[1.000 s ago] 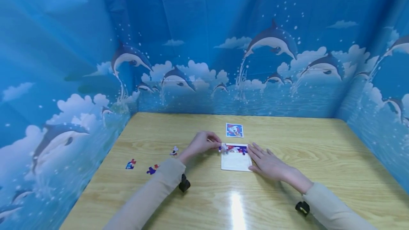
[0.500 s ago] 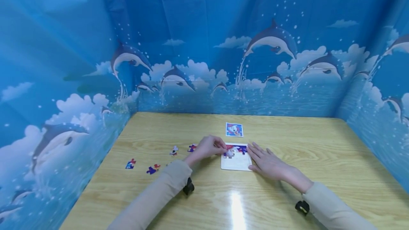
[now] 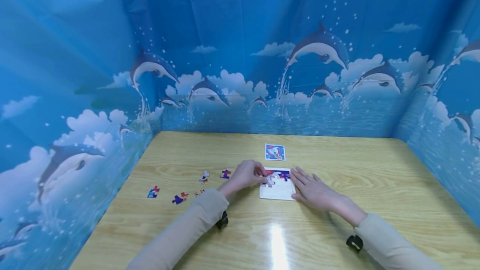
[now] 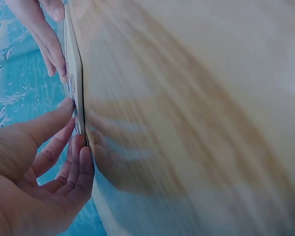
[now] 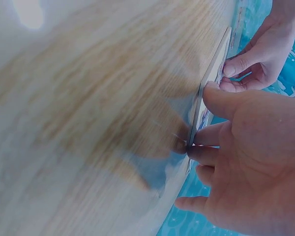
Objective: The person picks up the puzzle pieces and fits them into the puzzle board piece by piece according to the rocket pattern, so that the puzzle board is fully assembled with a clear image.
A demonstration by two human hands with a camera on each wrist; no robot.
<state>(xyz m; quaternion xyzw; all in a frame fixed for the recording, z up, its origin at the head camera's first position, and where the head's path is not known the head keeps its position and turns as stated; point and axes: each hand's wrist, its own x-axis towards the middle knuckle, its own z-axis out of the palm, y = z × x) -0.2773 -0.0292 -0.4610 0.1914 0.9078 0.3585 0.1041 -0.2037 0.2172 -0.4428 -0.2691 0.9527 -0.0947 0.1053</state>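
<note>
A white puzzle board [image 3: 277, 193] lies mid-table, with joined red, purple and white pieces along its far side. My left hand [image 3: 245, 175] is at its upper left corner, thumb and forefinger pinching a puzzle piece [image 3: 269, 181] against the board; the fingers partly cover it. In the left wrist view, the thumb [image 4: 59, 118] lies on the board's face and the other fingers bend by its edge. My right hand [image 3: 313, 188] rests along the board's right edge with fingers extended. The right wrist view shows its thumb [image 5: 219, 98] touching the board's edge.
Beyond the board lies a small picture card [image 3: 275, 152]. Several loose puzzle pieces are scattered left of my left hand, among them a purple and orange piece [image 3: 180, 198] and a red and blue piece [image 3: 153, 192]. A dolphin-printed blue curtain [image 3: 240, 53] surrounds the table.
My left hand has shifted right and slightly nearer, bringing the piece from the board's left edge onto it. Loose pieces behind the wrist have come into view. My right hand stays put.
</note>
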